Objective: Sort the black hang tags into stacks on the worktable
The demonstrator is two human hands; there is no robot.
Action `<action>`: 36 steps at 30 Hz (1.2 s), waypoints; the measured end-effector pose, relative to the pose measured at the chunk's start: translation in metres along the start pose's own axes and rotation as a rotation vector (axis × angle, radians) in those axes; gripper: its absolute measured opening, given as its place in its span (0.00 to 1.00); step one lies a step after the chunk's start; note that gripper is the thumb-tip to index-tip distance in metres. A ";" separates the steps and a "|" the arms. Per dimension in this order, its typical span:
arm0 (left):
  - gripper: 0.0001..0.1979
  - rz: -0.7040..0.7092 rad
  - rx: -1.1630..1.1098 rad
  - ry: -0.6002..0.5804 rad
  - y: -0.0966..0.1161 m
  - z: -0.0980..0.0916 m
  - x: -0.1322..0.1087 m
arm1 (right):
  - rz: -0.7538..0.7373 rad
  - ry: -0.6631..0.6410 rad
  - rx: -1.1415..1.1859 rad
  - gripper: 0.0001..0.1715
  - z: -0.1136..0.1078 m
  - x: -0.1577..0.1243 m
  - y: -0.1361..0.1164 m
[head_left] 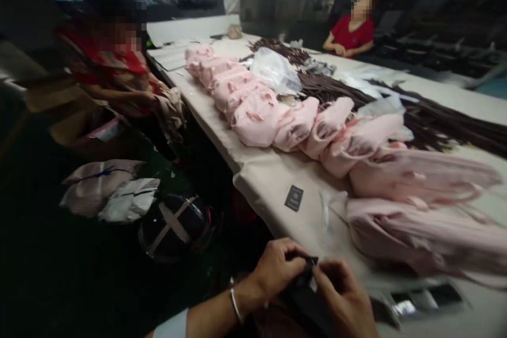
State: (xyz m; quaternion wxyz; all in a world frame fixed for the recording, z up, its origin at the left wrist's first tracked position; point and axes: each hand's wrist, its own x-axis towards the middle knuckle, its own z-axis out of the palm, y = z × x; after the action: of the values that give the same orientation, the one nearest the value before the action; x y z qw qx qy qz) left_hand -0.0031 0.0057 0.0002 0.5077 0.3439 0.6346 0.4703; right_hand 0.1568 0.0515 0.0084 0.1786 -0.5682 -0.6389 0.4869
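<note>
At the bottom of the view my left hand (276, 269) and my right hand (344, 296) are closed together on a small dark piece (307, 272), pinching it between the fingers at the near edge of the long table (261, 174). A thin bangle sits on my left wrist. A small dark label (293, 198) lies flat on the table just beyond my hands. Folded pink garments (257, 116) run in a row along the table, and more pink cloth (420, 232) lies loose to the right of my hands.
Dark brown straps (435, 116) and a clear plastic bag (275, 71) lie behind the pink pile. A person in red (106, 74) sits at the left of the table; another in red (352, 31) sits at the far side. Wrapped bundles (103, 187) lie on the dark floor.
</note>
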 end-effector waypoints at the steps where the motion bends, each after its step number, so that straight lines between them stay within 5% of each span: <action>1: 0.10 -0.028 -0.010 -0.026 0.001 -0.002 0.003 | -0.018 0.003 0.089 0.21 0.002 0.003 0.003; 5: 0.13 -0.121 -0.041 -0.116 0.007 -0.009 0.007 | -0.029 0.039 0.235 0.17 0.010 0.008 0.000; 13: 0.14 -0.108 -0.028 -0.139 0.004 -0.012 0.008 | -0.018 0.050 0.160 0.10 0.013 0.007 -0.007; 22: 0.14 -0.278 -0.268 -0.141 0.000 -0.015 0.017 | 0.011 0.037 0.174 0.10 0.016 0.010 -0.005; 36: 0.14 0.034 0.141 -0.200 0.005 -0.021 0.017 | 0.061 0.005 0.179 0.12 0.023 0.023 -0.006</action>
State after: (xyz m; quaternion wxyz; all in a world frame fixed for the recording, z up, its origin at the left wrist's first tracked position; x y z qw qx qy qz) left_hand -0.0275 0.0175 0.0005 0.5351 0.4346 0.6063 0.3965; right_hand 0.1290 0.0639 -0.0046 0.2152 -0.5704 -0.5749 0.5458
